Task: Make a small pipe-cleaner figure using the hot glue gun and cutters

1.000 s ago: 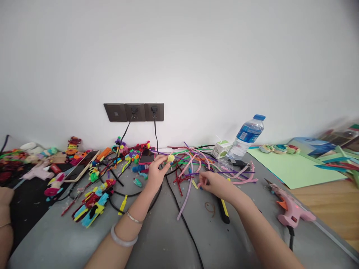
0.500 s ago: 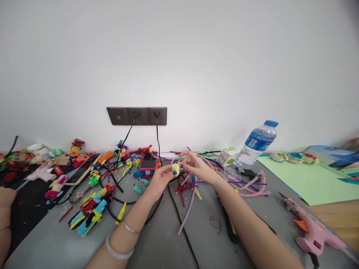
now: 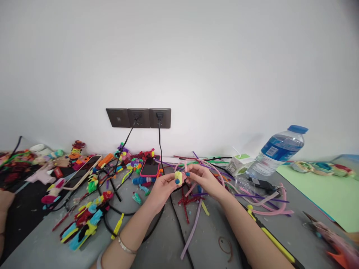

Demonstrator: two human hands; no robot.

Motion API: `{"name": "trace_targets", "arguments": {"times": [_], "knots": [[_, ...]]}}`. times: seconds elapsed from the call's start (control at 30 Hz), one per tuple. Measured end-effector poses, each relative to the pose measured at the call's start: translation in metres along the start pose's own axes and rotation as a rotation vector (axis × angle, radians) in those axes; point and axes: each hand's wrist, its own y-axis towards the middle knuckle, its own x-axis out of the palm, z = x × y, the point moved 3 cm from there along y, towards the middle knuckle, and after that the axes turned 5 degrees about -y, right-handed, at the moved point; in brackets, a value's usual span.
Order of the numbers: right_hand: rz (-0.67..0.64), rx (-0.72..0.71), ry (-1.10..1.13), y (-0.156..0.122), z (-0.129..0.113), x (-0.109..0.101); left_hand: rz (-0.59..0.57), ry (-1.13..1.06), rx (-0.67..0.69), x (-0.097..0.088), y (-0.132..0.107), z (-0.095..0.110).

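Note:
My left hand (image 3: 160, 191) is closed in a pinch on a small yellow fuzzy piece (image 3: 178, 176), apparently made of pipe cleaner. A bit of pink shows at its right side. Beside it, my right hand (image 3: 205, 180) pinches a pink pipe cleaner (image 3: 185, 165) between thumb and fingers, right up against the yellow piece. Under and behind the hands lie a red tinsel pipe cleaner shape (image 3: 185, 201) and a lilac pipe cleaner (image 3: 194, 228). How the pink strip joins the yellow piece is hidden by the fingers.
Pipe-cleaner figures (image 3: 84, 228) and phones (image 3: 150, 167) crowd the left. Black cables (image 3: 175, 215) cross the middle. On the right are a drink carton (image 3: 239, 164), a tilted water bottle (image 3: 280, 149), a yellow-black tool (image 3: 273, 239) and a pink glue gun (image 3: 331, 239). Another person's hand (image 3: 6, 201) rests far left.
The view has swung, so the bottle and glue gun sit further right. My fingers have shifted slightly on the yellow piece and the pink pipe cleaner; both remain held.

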Motion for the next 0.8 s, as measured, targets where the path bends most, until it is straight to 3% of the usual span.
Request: {"name": "trace_targets", "arguments": {"times": [0.17, 0.57, 0.8], "knots": [[-0.01, 0.03, 0.004, -0.0003, 0.0027, 0.0014, -0.076, 0.122, 0.013, 0.0001, 0.0002, 0.0003], [0.157, -0.036, 0.086, -0.001, 0.0017, -0.0069, -0.037, 0.147, 0.048, 0.0018, -0.001, 0.0039], [0.053, -0.048, 0.11, -0.0012, -0.0004, 0.0007, 0.008, 0.118, 0.053, -0.0015, 0.0001, 0.0042]]}}
